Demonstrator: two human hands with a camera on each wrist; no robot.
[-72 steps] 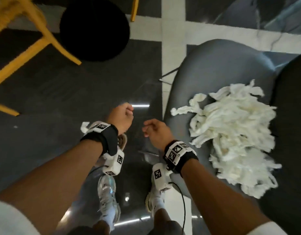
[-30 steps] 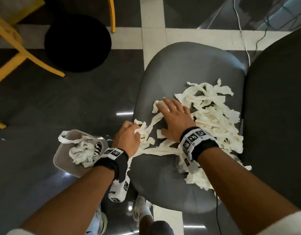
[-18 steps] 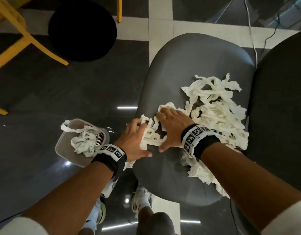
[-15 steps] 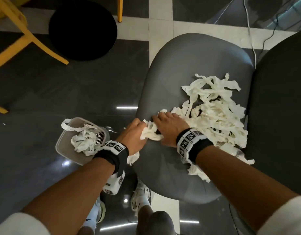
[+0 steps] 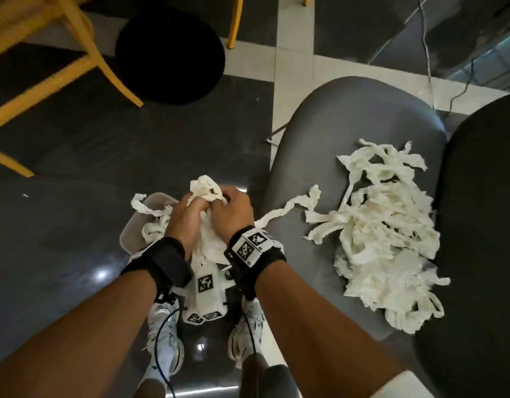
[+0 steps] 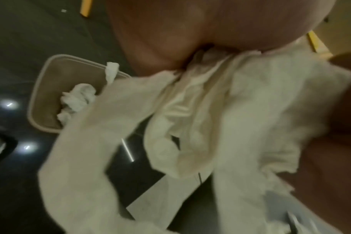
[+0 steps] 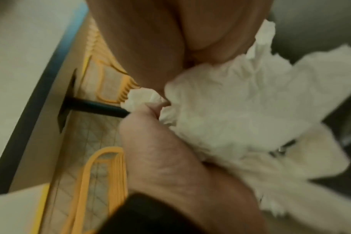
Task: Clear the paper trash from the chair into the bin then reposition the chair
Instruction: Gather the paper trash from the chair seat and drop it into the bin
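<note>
Both hands grip one wad of white paper strips point(image 5: 205, 196) above the small grey bin point(image 5: 134, 228) on the floor. My left hand point(image 5: 187, 216) curls round its left side, my right hand point(image 5: 233, 211) round its right. One strip point(image 5: 288, 206) trails from the wad back to the grey chair seat point(image 5: 328, 124). A large heap of paper strips point(image 5: 386, 234) still lies on the seat's right half. The left wrist view shows the held paper point(image 6: 200, 126) hanging over the bin point(image 6: 50, 88), which holds crumpled paper point(image 6: 76, 98). In the right wrist view the wad point(image 7: 240, 110) fills my palm.
A round black base point(image 5: 170, 53) lies on the floor beyond the bin. Yellow chair legs point(image 5: 76, 61) stand at the far left. The chair's dark backrest point(image 5: 483, 225) rises at the right. A cable point(image 5: 426, 38) runs along the floor behind the chair. My shoes point(image 5: 165, 351) stand below the bin.
Both hands gathered a bunch of strips at the seat's left edge, lifted it off the chair and carried it left, over the bin. The view has shifted left with them.
</note>
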